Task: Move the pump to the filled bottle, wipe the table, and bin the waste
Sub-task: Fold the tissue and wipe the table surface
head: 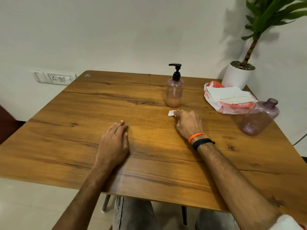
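A pink bottle, partly filled, stands upright on the wooden table with the black pump on its neck. A second, empty purple bottle without a cap stands at the right edge. My right hand grips a small white tissue against the tabletop just in front of the pump bottle. My left hand rests flat on the table, fingers straight, holding nothing.
An orange-and-white plastic pack with a stack of white tissues lies at the back right. A white pot with a green plant stands in the far right corner. A wall socket panel sits at the left.
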Demonstrator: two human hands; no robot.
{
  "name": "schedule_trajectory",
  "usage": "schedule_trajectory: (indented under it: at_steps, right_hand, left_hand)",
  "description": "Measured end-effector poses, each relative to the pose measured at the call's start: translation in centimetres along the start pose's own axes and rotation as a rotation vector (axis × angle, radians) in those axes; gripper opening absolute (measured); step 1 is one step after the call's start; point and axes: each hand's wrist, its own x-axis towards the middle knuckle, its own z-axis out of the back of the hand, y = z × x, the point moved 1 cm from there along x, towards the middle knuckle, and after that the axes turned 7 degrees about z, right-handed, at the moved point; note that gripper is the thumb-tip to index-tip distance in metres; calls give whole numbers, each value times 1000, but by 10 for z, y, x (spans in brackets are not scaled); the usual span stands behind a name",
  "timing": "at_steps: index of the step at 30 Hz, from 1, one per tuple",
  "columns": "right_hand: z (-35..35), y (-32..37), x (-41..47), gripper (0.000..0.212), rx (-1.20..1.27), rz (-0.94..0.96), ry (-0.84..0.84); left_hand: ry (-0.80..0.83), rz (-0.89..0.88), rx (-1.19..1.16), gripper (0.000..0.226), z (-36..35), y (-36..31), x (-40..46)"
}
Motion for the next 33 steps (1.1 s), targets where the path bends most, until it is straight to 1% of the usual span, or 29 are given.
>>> schedule_trajectory:
  at_steps: [5, 8, 13, 16, 17, 19, 21, 22, 23, 25, 26, 27, 30, 31, 33]
  right_hand:
    - [1, 10, 15, 34, -36, 132, 87]
    - [3, 15, 16, 36, -39, 171, 151]
    - [14, 20, -6, 46, 45, 197, 244]
    - [18, 36, -37, 53, 118, 299, 309]
    - [20, 42, -46, 54, 165, 348, 313]
    - [24, 47, -59, 49, 372, 387, 272]
    - [30, 44, -55, 44, 596, 298, 206]
    - [31, 39, -47, 42, 644, 215, 146]
    - [31, 32, -35, 41, 639, 120, 74]
    - [26, 17, -9, 37, 505, -30, -50]
    - [22, 11, 3, 37, 424, -65, -62]
    - [18, 6, 12, 38, 348, -74, -24]
    - [4, 7, 26, 45, 129, -22, 199]
    - [2, 12, 25, 47, 78, 19, 233]
    - [0, 26, 16, 51, 66, 125, 242]
  left_hand:
    - [15, 7, -2, 40, 2, -2, 0]
    - [14, 10, -8, 40, 2, -3, 0]
    - [21, 16, 0, 40, 3, -4, 0]
    - [22, 21, -2, 41, 4, -5, 0]
    - [20, 25, 0, 40, 4, -5, 0]
    - [13, 32, 4, 40, 4, -6, -1]
    - [13, 32, 4, 40, 4, -7, -1]
    - [13, 29, 4, 40, 4, -7, -1]
    - [13, 27, 5, 40, 4, -7, -1]
    - [13, 22, 5, 40, 4, -6, -1]
    - [11, 19, 5, 40, 4, -5, -1]
    - [7, 19, 6, 39, 4, -5, -1]
    - [4, 13, 12, 39, 3, -4, 0]
    - [4, 10, 14, 39, 2, -3, 0]
    - [5, 10, 20, 40, 2, -3, 1]
